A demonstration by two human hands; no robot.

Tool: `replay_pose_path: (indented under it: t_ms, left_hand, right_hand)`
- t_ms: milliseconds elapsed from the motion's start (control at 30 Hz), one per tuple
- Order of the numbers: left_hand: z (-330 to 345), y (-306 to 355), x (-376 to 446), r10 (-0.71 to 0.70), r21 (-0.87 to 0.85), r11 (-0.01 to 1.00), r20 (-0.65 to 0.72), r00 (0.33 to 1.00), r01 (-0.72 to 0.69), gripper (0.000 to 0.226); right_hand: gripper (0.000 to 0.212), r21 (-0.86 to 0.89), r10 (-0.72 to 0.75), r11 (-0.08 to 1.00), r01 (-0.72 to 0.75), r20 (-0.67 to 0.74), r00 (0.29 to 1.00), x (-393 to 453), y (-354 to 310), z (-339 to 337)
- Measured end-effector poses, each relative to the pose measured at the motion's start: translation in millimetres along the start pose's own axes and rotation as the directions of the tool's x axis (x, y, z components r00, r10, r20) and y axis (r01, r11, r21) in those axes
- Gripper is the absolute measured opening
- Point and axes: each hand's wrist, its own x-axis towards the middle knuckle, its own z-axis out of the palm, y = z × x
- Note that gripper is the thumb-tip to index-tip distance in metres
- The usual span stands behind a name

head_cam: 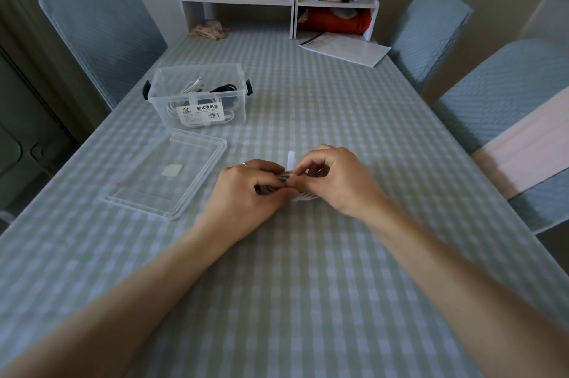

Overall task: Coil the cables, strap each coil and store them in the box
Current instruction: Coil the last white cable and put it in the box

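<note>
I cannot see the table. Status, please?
Both hands grip white coil, strap sticking up. Box open, lid beside. Nothing in the way.

lid (166, 180) before box (197, 100), cables (215, 89) inside

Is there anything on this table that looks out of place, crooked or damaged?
Nothing looks damaged or spilled. The lid lies off the box, which suits the storing. Both hands, left hand and right hand, hold a white coil with the strap end sticking up, not yet closed.
</note>
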Motion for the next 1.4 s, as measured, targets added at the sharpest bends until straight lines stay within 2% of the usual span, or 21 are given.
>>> replay_pose_path:
  t_ms: [133, 267, 333, 367, 433, 467, 600, 800, 933, 1033, 1133, 1200, 1400]
  left_hand:
    - [-0.5, 5.1, -1.1, -0.021, -0.016, 1.000, 0.005, 1.000, 0.021, 0.001]
    - [-0.8, 4.8, -1.2, -0.085, -0.044, 0.995, 0.004, 0.996, 0.085, 0.006]
    - [-0.2, 6.4, -1.1, -0.131, -0.083, 0.988, 0.003, 0.991, 0.131, 0.012]
    - [0.4, 8.1, -1.1, -0.143, -0.089, 0.986, 0.003, 0.990, 0.143, 0.016]
    - [0.6, 9.9, -1.3, -0.135, -0.089, 0.987, -0.005, 0.991, 0.134, 0.022]
    - [1.5, 9.9, -1.5, -0.112, -0.085, 0.990, -0.011, 0.994, 0.111, 0.024]
    - [3.1, 1.8, -1.6, 0.069, 0.050, 0.996, -0.029, 0.997, -0.067, 0.018]
    - [4.5, -2.5, -1.8, 0.174, 0.092, 0.981, -0.045, 0.984, -0.169, 0.012]
    - [5.4, -8.2, -2.4, 0.176, 0.100, 0.980, -0.007, 0.984, -0.174, 0.007]
    - [4.8, -11.0, -3.3, 0.180, 0.088, 0.980, 0.022, 0.983, -0.181, 0.008]
    - [3.9, -11.8, -3.2, 0.184, 0.080, 0.979, 0.047, 0.982, -0.187, 0.013]
    - [3.2, -11.9, -3.8, 0.203, 0.088, 0.974, 0.060, 0.977, -0.208, 0.013]
    - [1.4, -14.9, -2.5, 0.232, 0.060, 0.970, 0.068, 0.970, -0.237, 0.013]
  right_hand:
    - [0.027, -0.040, 0.048, 0.998, -0.049, -0.046, 0.998, 6.8, 7.7, -3.6]
    - [0.039, 0.075, 0.137, 0.987, -0.143, 0.078, 0.987, 19.3, 5.6, -12.2]
    - [0.035, 0.040, 0.151, 0.987, -0.159, 0.158, 0.976, 24.9, 0.1, -14.4]
    - [0.026, 0.014, 0.150, 0.988, -0.156, 0.188, 0.971, 27.1, -2.7, -14.4]
    - [0.007, 0.007, 0.131, 0.991, -0.136, 0.239, 0.962, 31.8, -7.1, -12.6]
    - [0.008, 0.018, 0.117, 0.992, -0.126, 0.249, 0.961, 33.1, -7.3, -12.4]
    - [0.021, 0.056, 0.068, 0.995, -0.081, 0.202, 0.977, 32.1, -1.9, -10.8]
    - [0.010, 0.071, 0.056, 0.995, -0.066, 0.131, 0.990, 25.3, 5.2, -8.0]
    - [0.003, 0.095, 0.021, 0.995, -0.024, 0.040, 0.999, 18.9, 5.1, -7.1]
    - [0.003, -0.044, -0.077, 0.996, 0.076, -0.019, 0.997, 11.0, 1.7, -6.0]
    - [0.005, -0.216, -0.233, 0.951, 0.223, -0.023, 0.972, 4.4, -1.2, -3.8]
    - [0.006, -0.225, -0.301, 0.932, 0.284, -0.049, 0.952, -1.5, -3.2, -1.1]
    - [0.010, -0.162, -0.263, 0.954, 0.254, -0.036, 0.964, -15.3, -7.7, 1.7]
